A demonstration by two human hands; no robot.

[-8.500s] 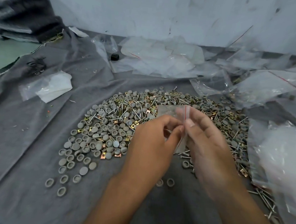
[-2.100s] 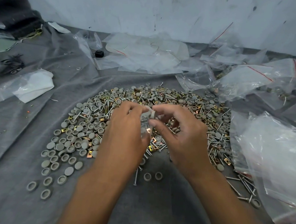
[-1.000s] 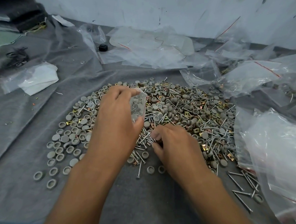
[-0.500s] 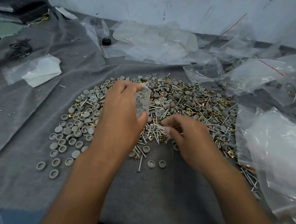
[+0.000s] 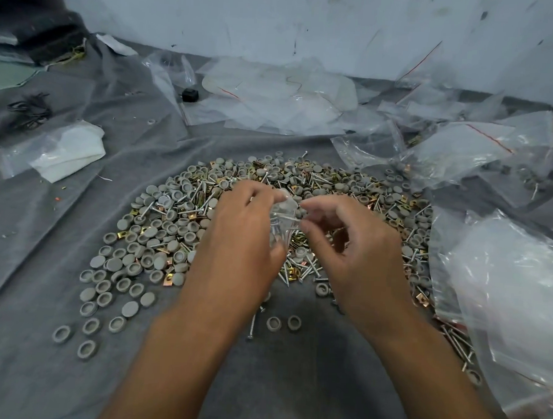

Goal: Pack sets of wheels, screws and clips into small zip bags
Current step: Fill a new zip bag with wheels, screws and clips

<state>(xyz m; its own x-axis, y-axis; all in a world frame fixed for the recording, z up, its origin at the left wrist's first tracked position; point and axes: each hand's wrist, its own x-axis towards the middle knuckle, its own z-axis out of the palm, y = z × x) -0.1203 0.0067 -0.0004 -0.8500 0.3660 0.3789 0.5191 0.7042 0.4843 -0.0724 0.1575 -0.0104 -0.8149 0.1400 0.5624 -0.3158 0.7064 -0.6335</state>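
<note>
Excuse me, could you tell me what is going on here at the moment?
A person is packing small hardware over a grey cloth. The left hand holds a small clear zip bag with what look like screws already inside, while the right hand has its fingertips at the bag's top. Beneath the hands lies a big mixed pile of grey wheels, screws and brass clips. More clear bags, some filled, lie at the back and right.

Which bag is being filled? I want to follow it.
The small zip bag held between both hands, over the pile; the other bags lie on the cloth.
</note>
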